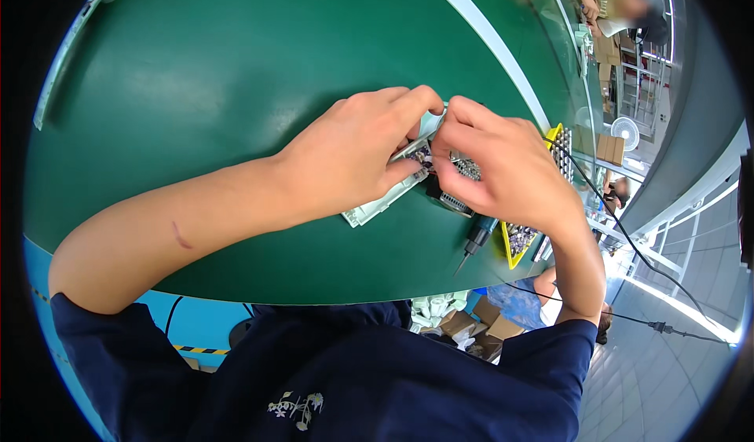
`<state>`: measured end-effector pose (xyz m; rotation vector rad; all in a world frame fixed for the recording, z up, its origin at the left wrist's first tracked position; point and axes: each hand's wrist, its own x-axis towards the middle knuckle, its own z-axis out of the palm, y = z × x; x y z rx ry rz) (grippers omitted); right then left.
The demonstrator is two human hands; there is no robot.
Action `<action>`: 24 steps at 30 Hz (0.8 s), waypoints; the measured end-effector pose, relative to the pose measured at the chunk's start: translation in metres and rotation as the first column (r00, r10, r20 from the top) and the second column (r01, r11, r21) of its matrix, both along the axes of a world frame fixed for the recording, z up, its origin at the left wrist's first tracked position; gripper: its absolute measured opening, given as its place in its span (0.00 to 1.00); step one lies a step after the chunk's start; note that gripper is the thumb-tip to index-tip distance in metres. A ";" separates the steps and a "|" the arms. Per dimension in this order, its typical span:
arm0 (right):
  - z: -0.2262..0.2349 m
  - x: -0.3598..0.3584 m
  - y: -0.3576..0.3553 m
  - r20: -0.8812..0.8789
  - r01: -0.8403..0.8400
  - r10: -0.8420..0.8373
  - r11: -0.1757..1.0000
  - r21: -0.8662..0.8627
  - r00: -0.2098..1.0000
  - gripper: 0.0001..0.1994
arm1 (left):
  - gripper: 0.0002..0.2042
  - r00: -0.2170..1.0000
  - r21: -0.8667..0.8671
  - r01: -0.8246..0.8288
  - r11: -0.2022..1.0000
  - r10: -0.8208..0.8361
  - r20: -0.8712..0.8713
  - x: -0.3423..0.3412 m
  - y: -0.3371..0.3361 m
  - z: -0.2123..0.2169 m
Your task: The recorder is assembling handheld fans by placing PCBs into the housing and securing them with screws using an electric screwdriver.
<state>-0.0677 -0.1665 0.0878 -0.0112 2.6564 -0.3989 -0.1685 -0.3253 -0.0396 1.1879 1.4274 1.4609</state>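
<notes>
Over the green table, both hands are together at a long, narrow, pale green plastic housing [382, 205]. My left hand [353, 147] is closed on it, thumb along its open inner side and fingers over its far end. My right hand [510, 163] has its fingers curled, with the fingertips against that far end. Whether they also pinch a small part is hidden. Small parts, perhaps wires, show inside the housing beside my left thumb. Below my right hand lies an electric screwdriver [477, 236], its bit pointing toward me.
Right of the screwdriver, a yellow tray [512, 263] holds many small metal parts. A dark box [454, 201] is partly covered by my right hand. Another pale housing [59, 73] lies at the far left edge. A black cable [620, 222] hangs at the right. Other people sit beyond.
</notes>
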 end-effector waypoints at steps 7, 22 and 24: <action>-0.009 -0.003 -0.006 0.036 -0.068 0.064 0.990 0.122 0.997 0.05 | 0.20 0.991 0.070 -0.087 0.994 0.093 -0.097 0.007 0.003 -0.008; -0.004 -0.007 -0.031 0.076 -0.101 0.080 0.939 0.328 0.994 0.06 | 0.29 0.998 0.033 -0.042 0.999 0.043 -0.036 0.003 -0.001 0.002; 0.000 0.000 -0.027 0.039 -0.076 0.066 0.935 0.348 0.997 0.06 | 0.26 0.998 0.002 -0.047 0.999 0.047 -0.042 -0.002 -0.001 0.006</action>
